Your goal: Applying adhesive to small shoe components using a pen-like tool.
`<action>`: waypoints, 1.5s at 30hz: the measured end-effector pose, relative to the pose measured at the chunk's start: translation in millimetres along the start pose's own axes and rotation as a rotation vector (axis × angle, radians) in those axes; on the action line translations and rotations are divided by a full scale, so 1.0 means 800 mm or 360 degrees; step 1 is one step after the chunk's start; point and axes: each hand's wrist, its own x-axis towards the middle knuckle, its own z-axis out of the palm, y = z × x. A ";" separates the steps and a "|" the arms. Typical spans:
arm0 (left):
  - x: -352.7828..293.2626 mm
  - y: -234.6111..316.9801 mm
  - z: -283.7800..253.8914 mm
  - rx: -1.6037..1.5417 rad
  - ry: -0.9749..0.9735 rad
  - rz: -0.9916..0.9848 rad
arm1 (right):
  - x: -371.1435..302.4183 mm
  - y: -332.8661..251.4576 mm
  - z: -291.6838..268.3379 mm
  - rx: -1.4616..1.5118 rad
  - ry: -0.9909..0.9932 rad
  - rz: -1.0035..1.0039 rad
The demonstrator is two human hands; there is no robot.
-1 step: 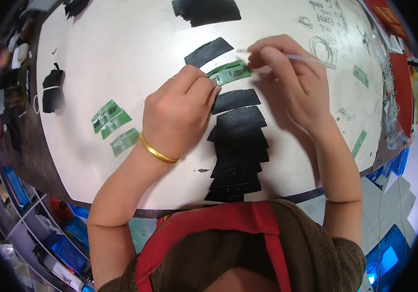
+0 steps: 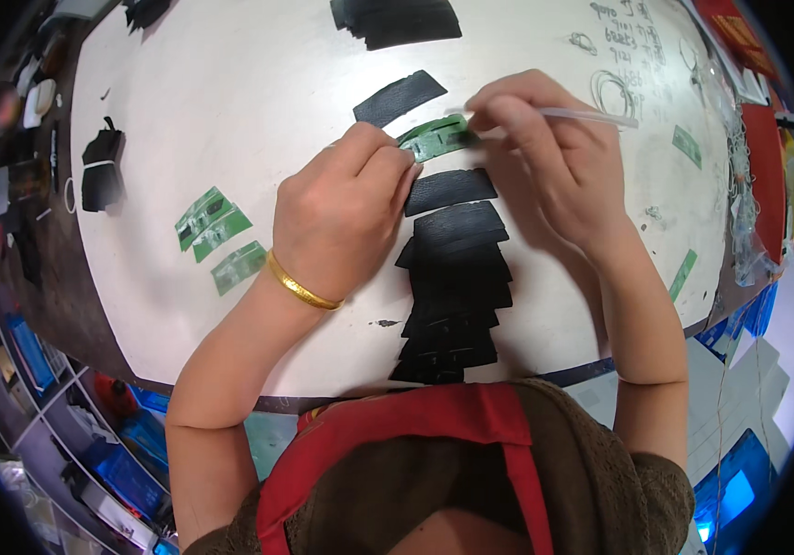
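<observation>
My left hand (image 2: 346,199), with a gold bangle (image 2: 300,285) on the wrist, is closed on the near left end of a green slotted template (image 2: 436,141). The template is a small curved strip, and what lies under it is hidden. In my right hand (image 2: 549,153), a slim translucent pen-like stick (image 2: 591,116) is pinched between thumb and fingers. Its front end, blurred, is close to the template's right end. Just beyond the template lies a black textured strip (image 2: 403,97); another black strip (image 2: 450,191) lies just on the near side.
A long overlapping row of black pieces (image 2: 457,277) runs toward me on the white tabletop (image 2: 323,356). More black pieces (image 2: 401,23) lie at the far side, and a tied black bundle (image 2: 101,166) at left. Green templates (image 2: 221,227) lie left of my left hand.
My right hand has shifted slightly left, and the stick in it now lies flatter. My left hand stays on the template.
</observation>
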 end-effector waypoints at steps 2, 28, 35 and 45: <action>0.001 0.001 0.002 -0.0008 0.0005 0.0016 | 0.006 0.002 0.004 -0.0203 -0.0128 -0.0296; 0.000 0.006 0.001 0.0123 -0.0078 -0.0079 | 0.004 -0.001 0.012 -0.0611 -0.0007 -0.0418; 0.005 0.002 -0.004 0.0163 -0.0099 -0.0012 | 0.020 0.002 -0.007 0.0146 0.0138 -0.0111; 0.024 -0.025 -0.004 0.0004 0.0102 -0.0127 | 0.053 0.002 0.011 0.0161 0.0120 0.0110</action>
